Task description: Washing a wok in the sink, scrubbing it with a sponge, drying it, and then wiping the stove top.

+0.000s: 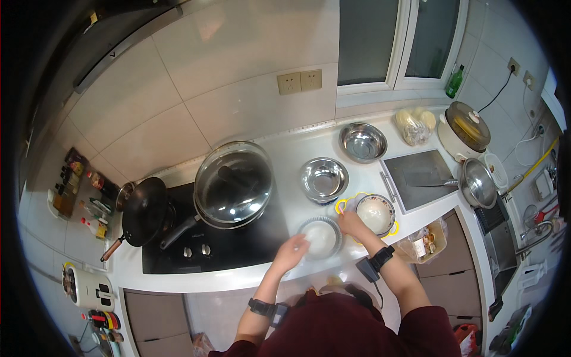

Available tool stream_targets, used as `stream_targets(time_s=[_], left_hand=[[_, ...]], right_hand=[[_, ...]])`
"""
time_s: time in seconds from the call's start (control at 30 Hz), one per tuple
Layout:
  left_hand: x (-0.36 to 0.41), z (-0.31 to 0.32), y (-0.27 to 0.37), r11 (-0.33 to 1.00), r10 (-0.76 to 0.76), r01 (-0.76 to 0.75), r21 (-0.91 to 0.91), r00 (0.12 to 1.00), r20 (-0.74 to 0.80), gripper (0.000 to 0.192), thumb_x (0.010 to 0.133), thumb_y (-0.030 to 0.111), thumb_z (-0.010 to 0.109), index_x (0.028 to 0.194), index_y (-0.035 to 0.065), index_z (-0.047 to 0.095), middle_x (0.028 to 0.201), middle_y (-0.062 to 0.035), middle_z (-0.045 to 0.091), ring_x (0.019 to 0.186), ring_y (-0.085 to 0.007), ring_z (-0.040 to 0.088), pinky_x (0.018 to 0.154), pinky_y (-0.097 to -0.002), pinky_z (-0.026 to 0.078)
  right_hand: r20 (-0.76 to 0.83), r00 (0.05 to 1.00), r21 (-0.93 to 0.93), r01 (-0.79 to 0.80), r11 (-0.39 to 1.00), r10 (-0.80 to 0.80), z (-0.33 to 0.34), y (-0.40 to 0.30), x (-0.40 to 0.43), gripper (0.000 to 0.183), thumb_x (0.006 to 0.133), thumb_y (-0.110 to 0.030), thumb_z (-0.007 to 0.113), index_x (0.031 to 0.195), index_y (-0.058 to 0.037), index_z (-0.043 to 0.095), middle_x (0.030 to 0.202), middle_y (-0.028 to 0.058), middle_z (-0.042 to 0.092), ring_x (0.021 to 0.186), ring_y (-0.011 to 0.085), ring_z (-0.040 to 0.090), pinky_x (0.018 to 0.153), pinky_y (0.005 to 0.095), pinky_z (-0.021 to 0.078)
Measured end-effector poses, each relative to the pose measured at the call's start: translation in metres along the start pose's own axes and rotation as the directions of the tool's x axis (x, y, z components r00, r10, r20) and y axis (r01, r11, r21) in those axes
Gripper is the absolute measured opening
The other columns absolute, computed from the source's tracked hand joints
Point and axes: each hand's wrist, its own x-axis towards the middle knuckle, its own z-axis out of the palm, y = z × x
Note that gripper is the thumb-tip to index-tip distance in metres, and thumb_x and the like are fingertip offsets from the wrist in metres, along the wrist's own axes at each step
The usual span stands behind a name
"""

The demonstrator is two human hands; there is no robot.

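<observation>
In front of me on the white counter is a pale bowl with a ridged grey rim. My left hand is at its left edge, fingers bent over the rim; whether they grip it is unclear. At the bowl's upper right is my right hand, its fingertips beside a yellow loop handle. What those fingers hold, if anything, is hidden. A white bowl with a patterned rim sits just right of that hand, over a yellow-edged item that it largely covers.
Two steel bowls stand behind. On the left, a glass-lidded pan and a wok rest on the black cooktop. A cleaver lies across the grey board. An electric pot occupies the back right corner.
</observation>
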Motion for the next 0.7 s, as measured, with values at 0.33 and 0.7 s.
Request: stream_targets(time_s=[0.33, 0.7], left_hand=[[0.016, 0.017, 0.016, 0.996, 0.086, -0.085, -0.015, 0.988, 0.125, 0.042, 0.087, 0.024, 0.057, 0.117, -0.0042, 0.049, 0.098, -0.0116, 0.062, 0.084, -0.0175, 0.063, 0.078, -0.0277, 0.046], [0.019, 0.023, 0.014, 0.991, 0.075, -0.065, -0.116, 0.994, 0.081, 0.037, 0.087, 0.019, 0.056, 0.116, -0.0032, 0.05, 0.098, -0.0108, 0.062, 0.089, -0.0172, 0.061, 0.082, -0.0274, 0.045]], right_hand=[[-0.087, 0.869, -0.548, 0.366, 0.752, -0.486, 0.009, 0.009, -0.029, 0.021, 0.084, -0.012, 0.045, 0.084, 0.0067, 0.055, 0.082, 0.0278, 0.06, 0.074, 0.043, 0.059, 0.068, 0.0488, 0.0469], [-0.305, 0.907, 0.004, 0.307, 0.952, -0.291, -0.035, -0.035, -0.08, 0.019, 0.092, -0.017, 0.042, 0.096, 0.0012, 0.045, 0.075, 0.0201, 0.06, 0.067, 0.0346, 0.06, 0.06, 0.0413, 0.0493]])
